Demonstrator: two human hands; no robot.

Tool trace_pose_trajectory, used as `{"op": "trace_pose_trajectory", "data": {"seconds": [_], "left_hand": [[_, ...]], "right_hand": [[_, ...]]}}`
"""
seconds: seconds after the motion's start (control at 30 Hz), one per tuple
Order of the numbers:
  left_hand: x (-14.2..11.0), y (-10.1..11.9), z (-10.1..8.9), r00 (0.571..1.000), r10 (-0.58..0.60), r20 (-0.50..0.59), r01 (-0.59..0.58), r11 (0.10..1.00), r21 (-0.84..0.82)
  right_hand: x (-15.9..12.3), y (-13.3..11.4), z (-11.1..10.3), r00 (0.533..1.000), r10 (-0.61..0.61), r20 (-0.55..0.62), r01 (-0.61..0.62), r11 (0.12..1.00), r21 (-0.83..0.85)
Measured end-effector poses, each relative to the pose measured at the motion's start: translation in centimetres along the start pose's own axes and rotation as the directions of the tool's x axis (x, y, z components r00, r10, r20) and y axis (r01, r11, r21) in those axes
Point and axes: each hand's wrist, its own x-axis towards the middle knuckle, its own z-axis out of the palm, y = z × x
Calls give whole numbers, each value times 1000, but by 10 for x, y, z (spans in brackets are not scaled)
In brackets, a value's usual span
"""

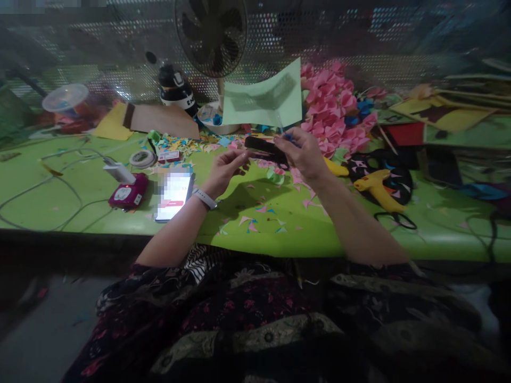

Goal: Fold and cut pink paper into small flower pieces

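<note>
In the middle of the head view, my right hand (301, 151) is closed around what look like blue-handled scissors (292, 140). Their thin pale blades point up in front of a light green paper sheet (261, 101), whose edges curl. My left hand (227, 167), with a pale watch band on the wrist, has thumb and forefinger pinched together; anything between them is too small to make out. A dark elongated object (257, 143) lies just behind the fingertips. Beneath both hands, small paper scraps (261, 209) are scattered over the green table (239, 239).
Pink paper pieces (333, 101) are heaped at the back right, beside a yellow glue gun (379, 189). Leftward are a lit phone (175, 197), a magenta socket box (128, 192) with cables and a tape roll (142, 158). A fan (211, 32) and dark bottle (175, 90) stand behind.
</note>
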Motion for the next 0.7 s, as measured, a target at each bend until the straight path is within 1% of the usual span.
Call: {"op": "trace_pose_trajectory", "data": {"seconds": [0.07,0.13,0.17,0.23,0.37,0.53,0.6,0.7], "left_hand": [[-1,-1,1,998,8,63,-7,1000,-16],[0,-1,1,996,18,91,-16,1000,-26],[0,-1,0,995,17,98,-15,1000,-24],[0,0,1,994,9,107,-8,1000,-15],[-2,2,2,991,6,137,-4,1000,-16],[-4,3,3,984,44,175,-32,997,-74],[-3,3,4,984,32,175,-18,997,-81],[-3,1,4,989,-10,145,23,996,-87]], "right_hand": [[-2,-7,0,987,118,111,-125,990,60],[-6,-13,3,945,218,242,-242,967,76],[-8,-16,5,924,249,291,-284,955,82],[-11,-19,9,894,281,348,-336,936,106],[-13,-18,15,862,314,398,-399,904,153],[-15,-15,21,830,357,429,-462,870,171],[-17,-16,24,832,365,418,-483,847,223],[-20,-17,29,842,367,396,-492,824,282]]}}
